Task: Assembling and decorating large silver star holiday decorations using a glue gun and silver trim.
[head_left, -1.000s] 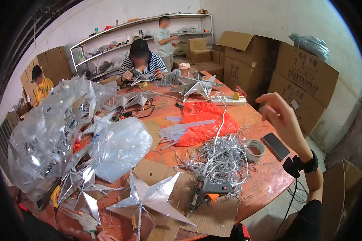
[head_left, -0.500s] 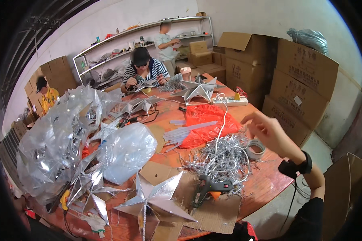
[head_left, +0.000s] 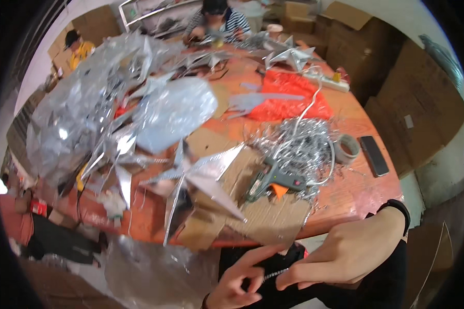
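Note:
At the lower edge, beyond the table's near side, my left hand [head_left: 236, 282] and my right hand [head_left: 343, 257] are close together over my dark clothing. A short length of silver beaded-looking trim [head_left: 276, 275] spans the gap between their fingers. My right fingers are closed on one end; my left fingers curl at the other, with the index finger stretched out. Nearest on the table is a shiny silver star [head_left: 193, 177] with trim along its ridges, lying on cardboard [head_left: 273, 219]. Right of the star rests a dark green hot glue gun [head_left: 274, 180] with an orange trigger.
Silver tinsel [head_left: 304, 144] is heaped behind the glue gun, beside a tape roll [head_left: 347, 149] and a phone [head_left: 374, 156]. A red plastic bag [head_left: 288, 95] and translucent glue sticks [head_left: 247, 103] lie farther back. Clear plastic bags [head_left: 87, 98] fill the left. A co-worker [head_left: 221, 23] sits opposite.
My view has tipped downward. My right hand has come from above the tape roll to the near edge; my left hand and the silver trim are now in view, as is the phone.

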Motion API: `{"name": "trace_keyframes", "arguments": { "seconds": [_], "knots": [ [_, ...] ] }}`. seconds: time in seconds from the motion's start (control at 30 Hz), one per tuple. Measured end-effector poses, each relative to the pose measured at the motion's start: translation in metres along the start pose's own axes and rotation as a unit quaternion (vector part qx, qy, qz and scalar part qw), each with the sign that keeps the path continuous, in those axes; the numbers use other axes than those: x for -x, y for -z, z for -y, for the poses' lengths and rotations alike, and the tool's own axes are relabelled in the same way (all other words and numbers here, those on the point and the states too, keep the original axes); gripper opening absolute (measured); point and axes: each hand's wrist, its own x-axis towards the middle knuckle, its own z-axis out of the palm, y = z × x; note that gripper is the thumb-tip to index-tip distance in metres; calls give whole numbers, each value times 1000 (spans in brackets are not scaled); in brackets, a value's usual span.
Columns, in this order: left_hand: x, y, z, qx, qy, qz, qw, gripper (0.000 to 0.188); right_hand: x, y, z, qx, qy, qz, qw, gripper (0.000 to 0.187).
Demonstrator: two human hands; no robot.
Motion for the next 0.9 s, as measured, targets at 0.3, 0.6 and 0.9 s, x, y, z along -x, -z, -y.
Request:
{"name": "trace_keyframes", "arguments": {
  "seconds": [0.3, 0.6, 0.9],
  "knots": [
    [9, -19, -22, -135, 117, -103, 979, 26, -26, 14, -32, 42, 24, -155, 987, 25],
    [52, -13, -29, -108, 290, -298, 903, 22, -8, 32, -44, 6, -59, -258, 964, 21],
    [64, -5, -20, -154, 320, -320, 878, 22, -9, 39, -51, 78, -53, -288, 953, 15]
  ]
}}
